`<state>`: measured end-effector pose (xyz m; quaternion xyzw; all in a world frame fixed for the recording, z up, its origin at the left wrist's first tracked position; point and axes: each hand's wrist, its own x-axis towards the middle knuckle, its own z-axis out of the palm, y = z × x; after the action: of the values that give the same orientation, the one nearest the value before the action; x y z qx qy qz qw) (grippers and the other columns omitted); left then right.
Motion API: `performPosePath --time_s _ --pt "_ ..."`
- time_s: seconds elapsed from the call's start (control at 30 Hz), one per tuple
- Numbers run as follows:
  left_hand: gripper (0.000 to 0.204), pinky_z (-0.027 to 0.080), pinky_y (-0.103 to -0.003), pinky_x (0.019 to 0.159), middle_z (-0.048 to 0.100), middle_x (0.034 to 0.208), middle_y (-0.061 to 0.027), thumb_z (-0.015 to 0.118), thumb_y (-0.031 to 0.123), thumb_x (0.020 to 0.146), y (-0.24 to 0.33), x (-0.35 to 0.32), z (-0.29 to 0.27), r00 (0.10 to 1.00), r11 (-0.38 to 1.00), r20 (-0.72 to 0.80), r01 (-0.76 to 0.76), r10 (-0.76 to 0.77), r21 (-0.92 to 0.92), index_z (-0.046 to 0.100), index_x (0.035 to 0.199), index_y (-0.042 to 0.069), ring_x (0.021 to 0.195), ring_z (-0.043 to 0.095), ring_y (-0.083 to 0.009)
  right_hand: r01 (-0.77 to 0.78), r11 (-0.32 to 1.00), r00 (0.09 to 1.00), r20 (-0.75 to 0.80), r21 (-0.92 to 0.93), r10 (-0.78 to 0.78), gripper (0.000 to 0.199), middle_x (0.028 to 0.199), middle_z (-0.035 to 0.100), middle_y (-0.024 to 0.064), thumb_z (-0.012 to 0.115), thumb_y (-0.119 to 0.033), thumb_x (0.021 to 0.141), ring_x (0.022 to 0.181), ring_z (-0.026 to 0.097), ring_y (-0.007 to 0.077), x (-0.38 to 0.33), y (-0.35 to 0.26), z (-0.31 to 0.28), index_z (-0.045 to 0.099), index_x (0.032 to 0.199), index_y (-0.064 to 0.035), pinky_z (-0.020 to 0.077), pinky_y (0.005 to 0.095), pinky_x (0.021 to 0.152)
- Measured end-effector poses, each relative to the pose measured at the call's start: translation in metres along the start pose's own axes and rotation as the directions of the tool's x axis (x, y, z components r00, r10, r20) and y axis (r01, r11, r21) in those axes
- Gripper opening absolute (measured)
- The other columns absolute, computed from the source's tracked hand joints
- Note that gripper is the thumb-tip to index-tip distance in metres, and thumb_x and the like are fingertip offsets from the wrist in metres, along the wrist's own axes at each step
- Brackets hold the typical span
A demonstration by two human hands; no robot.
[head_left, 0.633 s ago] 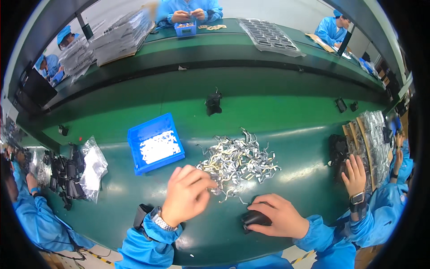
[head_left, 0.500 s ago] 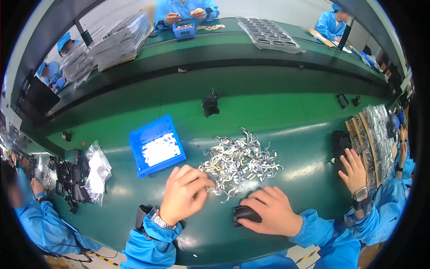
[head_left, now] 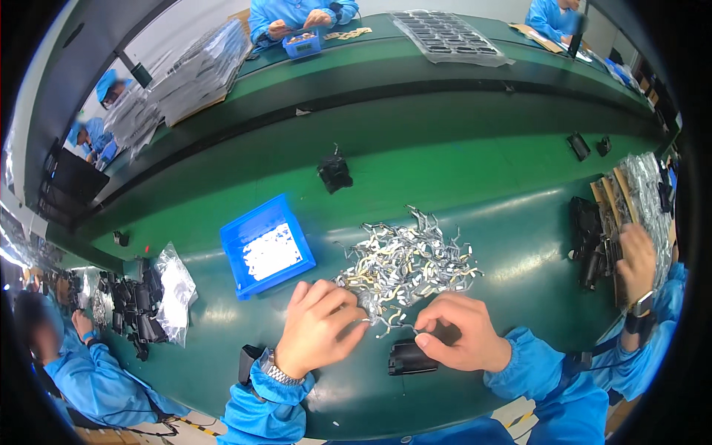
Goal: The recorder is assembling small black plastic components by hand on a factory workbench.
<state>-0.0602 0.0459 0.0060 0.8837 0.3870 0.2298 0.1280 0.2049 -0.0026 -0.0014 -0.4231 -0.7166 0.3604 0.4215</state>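
A heap of small silver metal clips (head_left: 409, 264) lies on the green table (head_left: 460, 185) in front of me. My left hand (head_left: 317, 326) rests at the heap's near left edge, fingers curled and pinching a clip. My right hand (head_left: 461, 334) is at the heap's near edge, thumb and forefinger closed on a bent metal clip (head_left: 397, 327). A black plastic part (head_left: 410, 359) lies on the table under my right hand. A blue bin (head_left: 267, 245) with white pieces stands left of the heap.
A black part (head_left: 335, 172) lies farther back on the table. Clear bags and black parts (head_left: 152, 297) sit at the left beside a co-worker. Another co-worker's hand (head_left: 636, 256) works at black parts on the right. Trays (head_left: 445, 33) and people are across the raised shelf.
My right hand has lifted off the black part and moved up to the heap's edge, pinching a clip. My left hand has stayed at the heap.
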Motion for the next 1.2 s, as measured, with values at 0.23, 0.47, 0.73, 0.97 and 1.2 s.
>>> performPosePath --time_s 0.23,0.47,0.73,0.97,1.2 --pt "0.012 0.044 -0.041 0.083 0.069 0.094 0.0021 0.083 0.011 0.080 -0.004 0.001 0.007 0.996 1.000 -0.079 -0.030 0.030 -0.002 0.076 0.089 0.015 0.095 0.060 -0.0250 0.067 0.998 0.998 0.019 0.022 -0.067 0.017 0.086 0.071 0.0035 0.079 -0.013 0.086 0.074 0.063 0.0180 0.001 0.007 -0.001 0.073 0.101 -0.0076 0.0476 0.0310 0.064" --pt "0.007 0.047 -0.037 0.084 0.070 0.089 -0.0094 0.074 0.007 0.093 0.013 0.000 0.013 0.903 0.873 -0.254 0.212 -0.347 -0.439 0.072 0.091 0.001 0.090 0.059 -0.0253 0.090 0.990 0.995 -0.041 -0.109 -0.095 0.013 0.087 0.073 0.0024 0.079 -0.019 0.087 0.079 0.060 0.0211 0.002 0.010 0.001 0.080 0.098 -0.0106 0.0486 0.0348 0.075" --pt "0.008 0.049 -0.036 0.083 0.073 0.089 -0.0073 0.080 0.003 0.085 0.024 -0.006 0.023 0.906 0.960 -0.383 0.073 -0.177 -0.272 0.073 0.089 0.005 0.088 0.063 -0.0254 0.085 0.951 0.996 0.052 -0.296 -0.073 0.016 0.080 0.070 0.0013 0.082 -0.021 0.088 0.082 0.059 0.0214 0.001 -0.001 -0.003 0.082 0.102 -0.0130 0.0465 0.0363 0.084" --pt "0.027 0.053 -0.032 0.066 0.078 0.094 -0.0036 0.086 0.000 0.067 0.034 -0.008 0.026 0.876 0.949 -0.414 -0.305 0.246 -0.082 0.081 0.092 0.009 0.075 0.068 -0.0201 0.015 0.987 1.000 -0.001 0.161 -0.015 0.013 0.089 0.073 0.0075 0.080 -0.015 0.093 0.078 0.065 0.0216 -0.002 0.002 0.010 0.077 0.099 -0.0040 0.0499 0.0343 0.066" --pt "0.029 0.050 -0.032 0.065 0.076 0.096 -0.0046 0.078 0.003 0.068 0.035 -0.010 0.029 0.865 0.940 -0.416 -0.334 0.279 -0.064 0.079 0.097 0.005 0.079 0.069 -0.0207 -0.127 0.973 0.988 0.116 0.195 0.106 0.009 0.090 0.073 0.0087 0.076 -0.010 0.095 0.081 0.069 0.0203 -0.001 -0.003 0.003 0.075 0.097 -0.0014 0.0516 0.0312 0.066"
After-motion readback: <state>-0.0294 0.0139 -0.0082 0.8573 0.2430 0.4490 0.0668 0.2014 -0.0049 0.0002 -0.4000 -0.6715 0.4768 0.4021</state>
